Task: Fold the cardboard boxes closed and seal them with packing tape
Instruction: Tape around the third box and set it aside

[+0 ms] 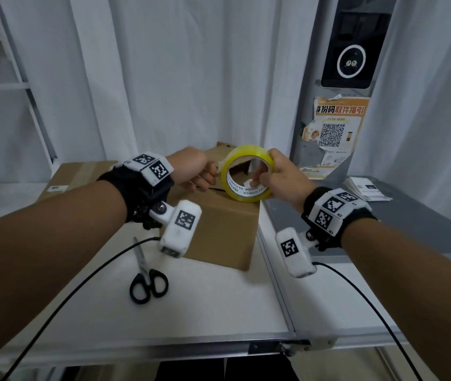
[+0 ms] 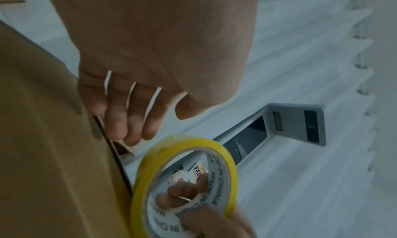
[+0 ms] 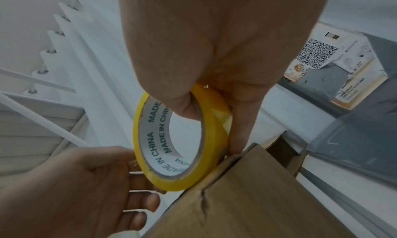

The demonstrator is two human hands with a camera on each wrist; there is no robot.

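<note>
A brown cardboard box (image 1: 218, 229) stands on the white table, its top flaps folded over with a dark slit between them and a far flap still raised. Just above the box top, my right hand (image 1: 267, 173) grips a yellow roll of packing tape (image 1: 247, 198), thumb inside the core and fingers over the outer rim (image 3: 182, 182). My left hand (image 1: 209, 174) is at the roll's left side and pinches the short free end of tape (image 1: 219, 164). In the left wrist view its fingers (image 2: 133, 123) hang beside the box edge above the roll (image 2: 227, 158).
A second box (image 1: 81, 174), taped along its top, lies at the back left. Black-handled scissors (image 1: 147, 281) lie on the table in front of the box. A grey counter (image 1: 411, 229) with a stack of cards (image 1: 367, 188) adjoins on the right. White curtains hang behind.
</note>
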